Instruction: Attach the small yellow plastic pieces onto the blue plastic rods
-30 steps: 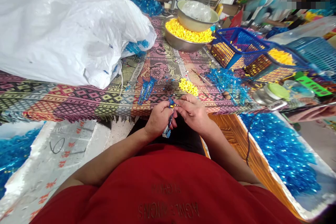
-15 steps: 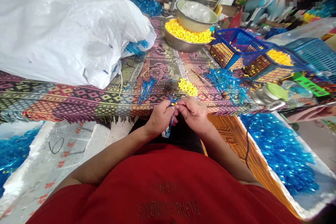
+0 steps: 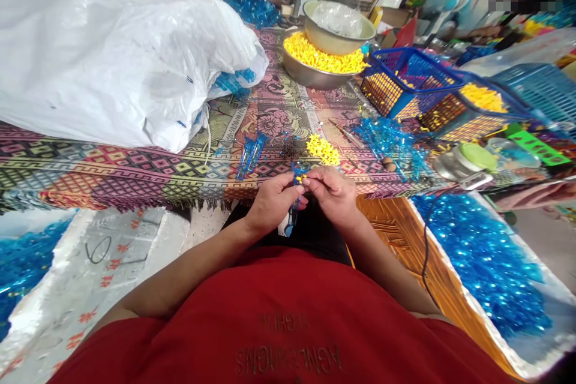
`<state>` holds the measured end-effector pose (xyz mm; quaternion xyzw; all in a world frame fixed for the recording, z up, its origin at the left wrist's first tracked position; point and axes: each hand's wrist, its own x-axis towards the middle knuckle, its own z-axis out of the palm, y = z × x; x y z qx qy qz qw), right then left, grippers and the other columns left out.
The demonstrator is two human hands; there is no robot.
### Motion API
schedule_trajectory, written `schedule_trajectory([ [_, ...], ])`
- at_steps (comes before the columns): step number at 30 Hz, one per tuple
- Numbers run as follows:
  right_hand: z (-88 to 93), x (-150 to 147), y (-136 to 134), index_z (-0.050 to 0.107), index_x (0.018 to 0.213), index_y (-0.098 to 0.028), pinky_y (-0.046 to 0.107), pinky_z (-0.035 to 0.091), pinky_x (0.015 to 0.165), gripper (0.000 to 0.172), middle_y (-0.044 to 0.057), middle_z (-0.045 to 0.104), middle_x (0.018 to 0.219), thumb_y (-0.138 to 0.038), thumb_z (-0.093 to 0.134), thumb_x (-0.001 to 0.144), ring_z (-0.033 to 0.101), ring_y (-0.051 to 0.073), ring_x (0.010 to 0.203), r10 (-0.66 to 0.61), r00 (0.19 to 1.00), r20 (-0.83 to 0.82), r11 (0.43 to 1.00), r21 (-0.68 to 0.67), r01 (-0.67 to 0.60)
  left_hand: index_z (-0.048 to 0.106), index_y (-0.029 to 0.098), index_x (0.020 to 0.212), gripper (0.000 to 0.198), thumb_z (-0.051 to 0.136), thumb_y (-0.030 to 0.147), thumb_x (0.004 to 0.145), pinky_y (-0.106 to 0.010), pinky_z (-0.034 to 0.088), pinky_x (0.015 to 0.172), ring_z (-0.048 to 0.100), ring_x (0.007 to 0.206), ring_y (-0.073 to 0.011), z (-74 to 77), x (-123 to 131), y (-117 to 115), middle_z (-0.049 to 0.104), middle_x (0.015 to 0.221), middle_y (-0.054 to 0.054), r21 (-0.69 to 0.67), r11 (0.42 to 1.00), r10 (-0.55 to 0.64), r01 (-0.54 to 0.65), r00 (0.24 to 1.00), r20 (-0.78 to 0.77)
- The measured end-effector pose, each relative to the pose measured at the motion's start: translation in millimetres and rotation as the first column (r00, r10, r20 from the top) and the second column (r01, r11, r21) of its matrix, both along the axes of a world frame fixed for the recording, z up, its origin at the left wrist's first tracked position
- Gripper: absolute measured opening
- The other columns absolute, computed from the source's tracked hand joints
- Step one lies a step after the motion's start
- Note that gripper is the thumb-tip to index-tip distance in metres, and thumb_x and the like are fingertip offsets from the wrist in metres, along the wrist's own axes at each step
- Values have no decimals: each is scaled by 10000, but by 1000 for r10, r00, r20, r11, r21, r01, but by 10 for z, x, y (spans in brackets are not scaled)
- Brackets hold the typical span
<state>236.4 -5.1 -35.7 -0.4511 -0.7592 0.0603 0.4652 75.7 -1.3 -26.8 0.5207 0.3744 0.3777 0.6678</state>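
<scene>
Item: my left hand [image 3: 272, 210], clenched around a blue plastic strand [image 3: 293, 211] held upright, just off the near edge of my patterned tablecloth [image 3: 135, 174].

Item: my right hand [image 3: 333, 195], pinching a small yellow piece [image 3: 300, 179] at the strand's top.

On the tablecloth, ahead of my hands: a heap of yellow pieces [image 3: 323, 150], a dark bristly clump [image 3: 288, 147], loose blue strands [image 3: 250, 156].

Farther along it: a steel basin of yellow pieces [image 3: 315, 54], a blue basket [image 3: 405, 81], a white plastic sack [image 3: 112, 54].

Beyond its right edge: a white foam tray of blue strands [image 3: 481, 264].
</scene>
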Motion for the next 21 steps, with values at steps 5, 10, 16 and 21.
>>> schedule_trajectory([
  [5,-2,26,-12,640,842,-211,266,482,655,48,-2,640,744,-191,600,858,602,130,708,65,997,-47,997,-49,-67,651,133,927,197,592,251,781,-270,568,645,655,668,-136,-2,16,-16,655,791,-35,28,999,25,-25,1000,-1],
  [10,0,36,18,663,801,-204,266,480,638,75,-5,643,694,-202,607,851,604,127,672,99,986,-133,986,-118,-115,659,133,927,202,595,244,772,-253,554,603,646,636,-128,-27,23,-19,664,826,-42,4,999,46,-46,999,-2],
  [16,-64,11,27,670,780,-179,217,437,451,119,-22,613,582,-296,691,782,550,95,483,38,885,-463,882,-402,-248,657,132,849,150,562,227,783,-214,527,583,616,611,-108,-67,-7,-4,633,741,-21,70,998,-2,6,999,-52],
  [21,-54,11,11,663,771,-189,235,460,513,86,-24,608,595,-261,656,816,560,99,522,71,930,-360,932,-309,-191,656,147,869,160,548,222,779,-224,533,595,628,626,-110,-61,6,-2,645,805,-24,70,998,8,-5,999,-45],
])
